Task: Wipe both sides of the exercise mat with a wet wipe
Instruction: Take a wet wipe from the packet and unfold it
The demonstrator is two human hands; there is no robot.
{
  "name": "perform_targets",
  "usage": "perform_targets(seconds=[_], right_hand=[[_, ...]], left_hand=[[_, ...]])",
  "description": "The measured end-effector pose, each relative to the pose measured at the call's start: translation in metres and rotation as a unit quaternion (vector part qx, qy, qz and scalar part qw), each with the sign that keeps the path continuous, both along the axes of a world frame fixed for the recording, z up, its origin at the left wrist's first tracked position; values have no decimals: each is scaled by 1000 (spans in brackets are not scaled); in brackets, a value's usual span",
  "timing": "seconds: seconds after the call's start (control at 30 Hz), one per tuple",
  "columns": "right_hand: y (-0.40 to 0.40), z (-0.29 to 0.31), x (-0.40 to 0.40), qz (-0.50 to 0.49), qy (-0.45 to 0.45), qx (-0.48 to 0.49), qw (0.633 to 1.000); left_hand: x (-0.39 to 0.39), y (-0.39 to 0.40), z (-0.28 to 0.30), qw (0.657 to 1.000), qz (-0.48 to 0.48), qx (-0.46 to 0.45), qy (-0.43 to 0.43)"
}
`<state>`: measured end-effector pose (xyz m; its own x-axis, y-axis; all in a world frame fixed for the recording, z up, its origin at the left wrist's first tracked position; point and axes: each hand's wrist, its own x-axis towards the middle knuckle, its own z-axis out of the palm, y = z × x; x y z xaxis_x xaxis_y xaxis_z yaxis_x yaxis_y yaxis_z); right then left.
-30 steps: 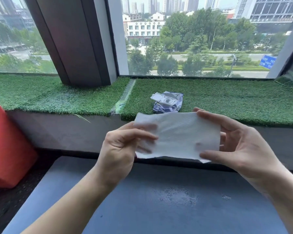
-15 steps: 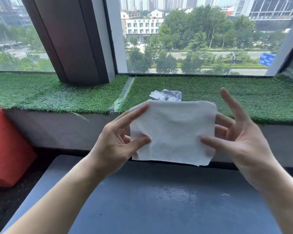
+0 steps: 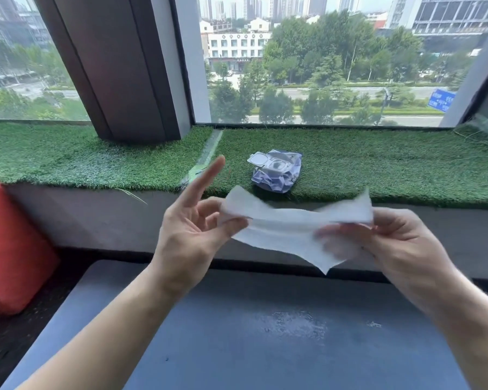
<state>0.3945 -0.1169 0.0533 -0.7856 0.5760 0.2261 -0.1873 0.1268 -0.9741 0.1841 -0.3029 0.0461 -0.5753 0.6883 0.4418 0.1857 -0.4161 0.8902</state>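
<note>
Green artificial turf point(image 3: 378, 164) covers the window ledge ahead of us, and the wet wipe pack point(image 3: 276, 174) lies on it with its lid flipped open. Below, the blue-grey exercise mat point(image 3: 237, 347) stretches across the floor, a damp sheen near its middle, with a red cushion point(image 3: 9, 249) off to the left.

Half a second ago we held the wet wipe point(image 3: 290, 229) spread upright as a near-square between both hands. Now we see it folded or collapsed lengthwise into a long, wavy band, held well above the mat. Our left hand point(image 3: 192, 237) pinches its left end between thumb and a lower finger while the index finger sticks straight up. Our right hand point(image 3: 392, 243) grips the right end, fingers curled partly behind the sheet, though motion blur hides the exact hold.

We judge the wipe is being doubled into a pad before we bring it down to wipe.
</note>
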Motion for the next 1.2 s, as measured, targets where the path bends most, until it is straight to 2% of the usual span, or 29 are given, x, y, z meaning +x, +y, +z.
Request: perform_targets(seconds=[0.07, 0.17, 0.23, 0.37, 0.43, 0.57, 0.73, 0.83, 0.97, 1.07, 1.13, 1.2], right_hand=[[6, 13, 6, 16, -3, 72, 997], [8, 14, 7, -5, 7, 94, 996], [8, 14, 6, -13, 8, 94, 995], [4, 19, 4, 6, 9, 54, 998], [4, 20, 2, -9, -3, 74, 997], [6, 21, 1, -23, -35, 113, 993], [3, 25, 1, 8, -43, 105, 993], [1, 23, 0, 2, -30, 87, 996], [1, 22, 0, -5, -16, 29, 999], [3, 24, 6, 41, -5, 15, 999], [-1, 26, 5, 35, -8, 47, 998], [-6, 27, -1, -14, -14, 102, 995]], left_hand=[[-1, -1, 7, 1000, -13, 21, 0], [-5, 1, 4, 998, -30, -50, 13], [-9, -1, 2, 996, -48, -69, 15], [-17, -3, 2, 992, -77, -67, -78], [-18, -2, 3, 989, -80, -71, -105], [-18, -1, 7, 987, -84, -81, -111], [-26, -3, 7, 985, -82, -82, -130], [-28, -5, 8, 984, -94, -60, -141], [-26, -4, 7, 988, -87, -55, -112], [-26, -7, 9, 987, -86, -51, -124], [-21, -6, 9, 987, -86, -36, -130], [-15, -2, 10, 992, -43, -21, -114]])
